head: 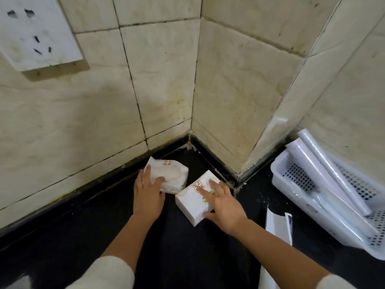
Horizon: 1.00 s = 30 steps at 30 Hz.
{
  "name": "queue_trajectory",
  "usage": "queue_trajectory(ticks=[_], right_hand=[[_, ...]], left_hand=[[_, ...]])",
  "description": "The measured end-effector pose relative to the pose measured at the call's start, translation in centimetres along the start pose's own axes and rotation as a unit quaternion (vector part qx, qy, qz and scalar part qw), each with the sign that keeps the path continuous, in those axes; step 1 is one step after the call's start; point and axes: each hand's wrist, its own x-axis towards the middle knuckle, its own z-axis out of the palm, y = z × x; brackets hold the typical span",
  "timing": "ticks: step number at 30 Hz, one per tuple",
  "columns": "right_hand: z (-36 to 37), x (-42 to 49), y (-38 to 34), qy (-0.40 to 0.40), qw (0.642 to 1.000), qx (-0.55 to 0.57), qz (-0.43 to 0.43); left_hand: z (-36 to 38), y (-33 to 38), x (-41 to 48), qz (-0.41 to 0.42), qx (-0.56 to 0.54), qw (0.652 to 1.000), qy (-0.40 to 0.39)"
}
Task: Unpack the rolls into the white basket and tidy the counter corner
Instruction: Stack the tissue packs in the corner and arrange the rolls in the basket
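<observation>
Two white tissue packs lie on the black counter near the tiled corner. My left hand grips the crumpled left pack, fingers curled over its near edge. My right hand lies on top of the fuller right pack, with the thumb against its near side and the fingers spread across its top. At the right stands the white basket with perforated sides. Several clear plastic-wrap rolls lie in it, slanting up against the wall.
A white torn wrapper or empty carton lies on the black counter in front of the basket. Tiled walls close the corner at the back. A white wall socket sits at the upper left.
</observation>
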Motion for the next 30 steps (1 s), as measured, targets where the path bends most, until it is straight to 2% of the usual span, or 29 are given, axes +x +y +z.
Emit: queue_trajectory(ticks=[2,4,8,12,16,20,24,30], right_hand=[[0.3,0.3,0.3,0.006,1.000,-0.007,-0.004],[0.7,0.8,0.5,0.023,1.000,0.004,-0.005],[1.4,2.5,0.9,0.082,0.995,0.062,-0.008],[0.7,6.4,0.3,0.123,0.988,0.093,0.000],[-0.7,10.2,-1.3,0.190,0.979,0.063,0.025],[-1.3,12.6,-2.7,0.201,0.964,0.165,0.047],[-1.6,14.1,-2.9,0.205,0.931,0.276,0.122],[-1.8,11.9,-0.7,0.171,0.922,0.345,0.045]], left_hand=[[0.0,-0.3,1.2,0.009,-0.006,1.000,0.008],[-0.2,-0.2,2.1,-0.010,-0.074,0.996,0.039],[-2.1,1.8,3.3,-0.063,-0.263,0.954,0.127],[-3.8,3.6,4.7,-0.062,-0.314,0.935,0.151],[-4.0,4.7,6.5,-0.035,-0.290,0.943,0.162],[-3.2,5.4,8.6,0.037,-0.245,0.953,0.175],[-2.2,5.8,10.3,0.080,-0.173,0.970,0.153],[-2.1,6.0,9.7,0.099,-0.073,0.985,0.119]])
